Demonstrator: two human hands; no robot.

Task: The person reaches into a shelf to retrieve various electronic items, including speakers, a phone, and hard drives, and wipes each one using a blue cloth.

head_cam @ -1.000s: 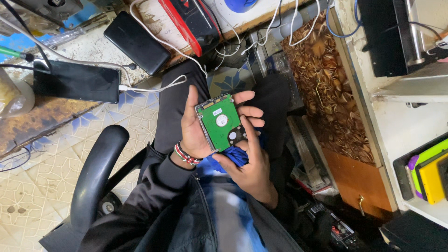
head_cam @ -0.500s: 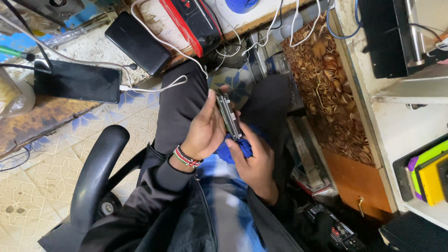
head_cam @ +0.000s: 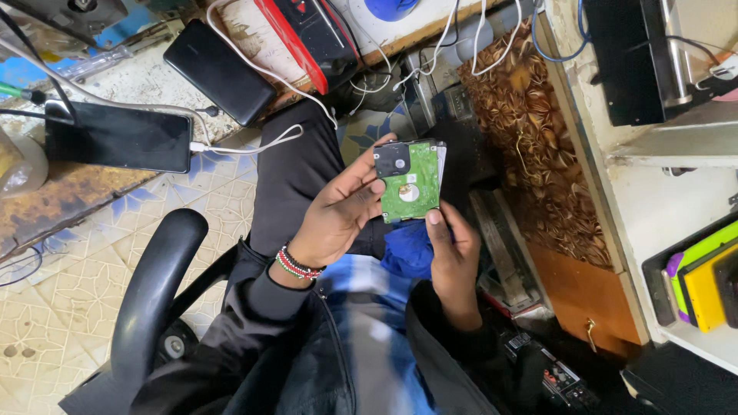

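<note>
The hard drive (head_cam: pixel 410 182) now shows its flat green circuit-board face to the camera again; half a second ago it was turned edge-on between the hands, a thin dark strip. It is a small rectangular slab with a silvery metal edge on its right side and a black square patch at its upper left corner. It sits above the person's lap, held up in front of the black trousers.

The left hand (head_cam: pixel 338 215) curls round the drive's left edge, thumb and fingers pinching it from that side; a beaded red, white and green bracelet (head_cam: pixel 296 265) rings the wrist. The right hand (head_cam: pixel 453 257) supports the drive from below, its thumb pressed against the bottom edge and its fingers behind the board, out of sight.

On the worn, stained bench (head_cam: pixel 115 69) to the left lie a glossy black phone (head_cam: pixel 117 138) and a matte black power bank (head_cam: pixel 219 71), each trailing a white cable. A curved black chair armrest (head_cam: pixel 154 284) stands over the patterned tile floor.
</note>
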